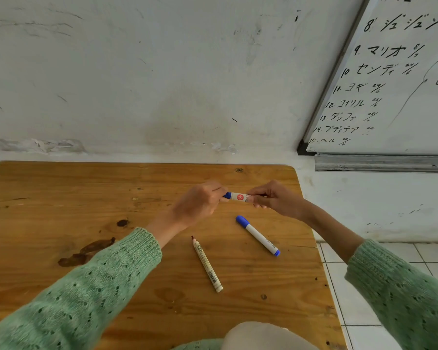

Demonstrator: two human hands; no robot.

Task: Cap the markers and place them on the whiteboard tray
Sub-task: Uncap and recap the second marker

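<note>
A white marker with a blue cap [238, 197] is held level above the wooden table [61, 198]. My left hand [200, 203] pinches its blue cap end and my right hand [273, 198] grips the barrel's other end. A second blue marker [258, 235] with its cap on lies on the table just below my hands. An uncapped marker [206, 264] with a dark red tip lies beside it to the left, tip pointing away from me. The metal whiteboard tray [382, 162] runs under the whiteboard [395, 79] at the upper right.
The table stands against a scuffed white wall [137, 72]. Dark stains [86, 251] mark the tabletop at the left. White floor tiles [352, 299] show past the table's right edge. A pale rounded object [263, 337] sits at the bottom, near my body.
</note>
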